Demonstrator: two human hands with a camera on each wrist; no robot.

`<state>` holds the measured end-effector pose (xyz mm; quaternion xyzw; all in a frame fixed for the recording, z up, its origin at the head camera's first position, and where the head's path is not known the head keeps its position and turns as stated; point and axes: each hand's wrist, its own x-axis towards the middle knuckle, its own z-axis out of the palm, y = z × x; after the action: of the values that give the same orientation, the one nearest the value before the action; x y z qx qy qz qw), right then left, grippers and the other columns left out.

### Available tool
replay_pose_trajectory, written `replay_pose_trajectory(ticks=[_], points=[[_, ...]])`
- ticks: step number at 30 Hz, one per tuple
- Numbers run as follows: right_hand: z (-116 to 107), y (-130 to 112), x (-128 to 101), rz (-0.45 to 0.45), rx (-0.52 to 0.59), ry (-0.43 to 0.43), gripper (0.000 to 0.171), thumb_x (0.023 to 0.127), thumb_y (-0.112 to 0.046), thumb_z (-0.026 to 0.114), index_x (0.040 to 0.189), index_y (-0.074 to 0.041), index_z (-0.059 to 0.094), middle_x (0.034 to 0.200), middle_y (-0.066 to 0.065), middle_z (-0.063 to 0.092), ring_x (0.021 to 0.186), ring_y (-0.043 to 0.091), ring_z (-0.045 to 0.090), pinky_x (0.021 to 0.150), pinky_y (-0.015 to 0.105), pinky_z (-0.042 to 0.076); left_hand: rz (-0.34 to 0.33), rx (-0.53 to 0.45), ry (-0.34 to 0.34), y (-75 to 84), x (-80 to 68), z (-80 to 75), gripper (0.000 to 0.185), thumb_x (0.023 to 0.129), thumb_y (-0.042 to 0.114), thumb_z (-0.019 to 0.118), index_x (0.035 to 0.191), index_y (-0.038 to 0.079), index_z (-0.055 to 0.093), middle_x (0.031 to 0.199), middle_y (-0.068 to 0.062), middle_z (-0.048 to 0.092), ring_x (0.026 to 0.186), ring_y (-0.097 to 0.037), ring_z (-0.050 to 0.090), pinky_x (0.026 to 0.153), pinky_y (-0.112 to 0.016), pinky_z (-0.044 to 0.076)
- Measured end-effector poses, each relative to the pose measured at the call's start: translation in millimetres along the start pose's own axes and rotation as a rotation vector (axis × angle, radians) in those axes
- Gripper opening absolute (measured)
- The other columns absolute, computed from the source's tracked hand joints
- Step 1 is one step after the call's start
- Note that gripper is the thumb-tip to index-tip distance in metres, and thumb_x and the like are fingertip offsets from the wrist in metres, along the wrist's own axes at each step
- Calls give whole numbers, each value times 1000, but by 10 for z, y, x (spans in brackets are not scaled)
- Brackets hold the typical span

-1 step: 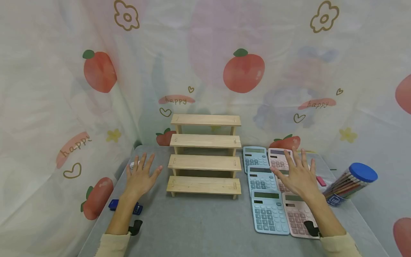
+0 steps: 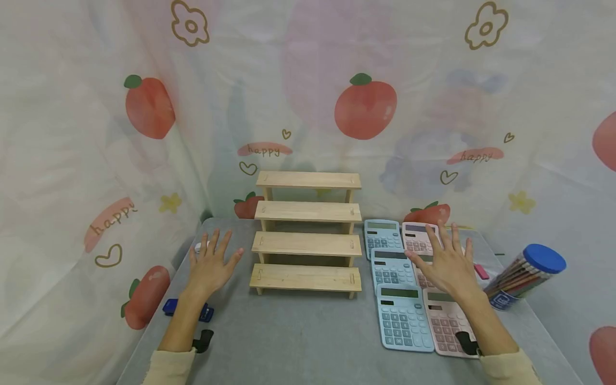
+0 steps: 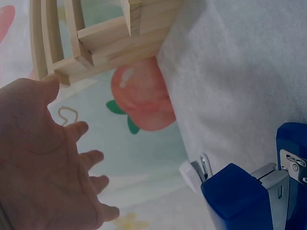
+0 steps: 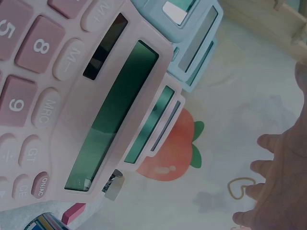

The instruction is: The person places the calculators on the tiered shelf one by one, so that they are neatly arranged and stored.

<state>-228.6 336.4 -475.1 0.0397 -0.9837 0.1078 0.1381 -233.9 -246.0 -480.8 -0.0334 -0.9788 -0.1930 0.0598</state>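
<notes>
A four-step wooden riser [image 2: 306,230] stands at the back middle of the grey table [image 2: 298,337]. My left hand [image 2: 209,263] hovers flat with spread fingers left of the riser, holding nothing; the left wrist view shows its open palm [image 3: 43,163] near the riser's end [image 3: 96,38]. My right hand [image 2: 445,262] is spread flat over the pink calculators [image 2: 445,323], right of the blue calculators [image 2: 401,321]. The right wrist view shows a pink calculator [image 4: 72,105] close up and my fingertips [image 4: 273,191] at the right edge.
A blue stapler [image 2: 187,310] lies by my left forearm, with a small white object [image 2: 198,247] beyond my left hand. A blue-lidded tube of pencils [image 2: 526,275] leans at the right, a pink eraser [image 2: 481,271] beside it. Printed cloth walls enclose the table.
</notes>
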Motion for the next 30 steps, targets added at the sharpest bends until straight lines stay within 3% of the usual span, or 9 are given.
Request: replay_pose_trajectory(ticks=[13,19,26,30], points=[[-98,-10,8,12,-6,-12,103,96,-74,49,169,-16,4,174,17,-9,156,39,-23,115,70,-22,-6,-36,20,3,-22,-23,80,106,64,38,168,15,21,173,-23,5,158,-48,-8,116,-78,-7],[-161,-4,-80,28,4,-3,103,97,-73,51,169,-17,4,174,16,-11,156,38,-24,115,69,-23,10,-61,48,1,-48,-5,81,106,64,38,167,13,21,173,-24,5,157,-49,-7,117,-78,-2],[-228,-4,-308,-3,29,10,99,99,-67,53,169,-19,1,174,15,-13,156,38,-23,115,67,-25,50,-224,100,97,-117,-29,74,110,49,46,166,7,21,171,-28,8,155,-55,0,116,-80,8],[-242,3,-488,5,47,18,95,101,-63,53,169,-17,5,174,14,-13,156,37,-23,114,68,-25,28,-322,116,136,-152,-19,74,110,48,46,167,10,17,172,-26,8,156,-52,5,118,-77,11]])
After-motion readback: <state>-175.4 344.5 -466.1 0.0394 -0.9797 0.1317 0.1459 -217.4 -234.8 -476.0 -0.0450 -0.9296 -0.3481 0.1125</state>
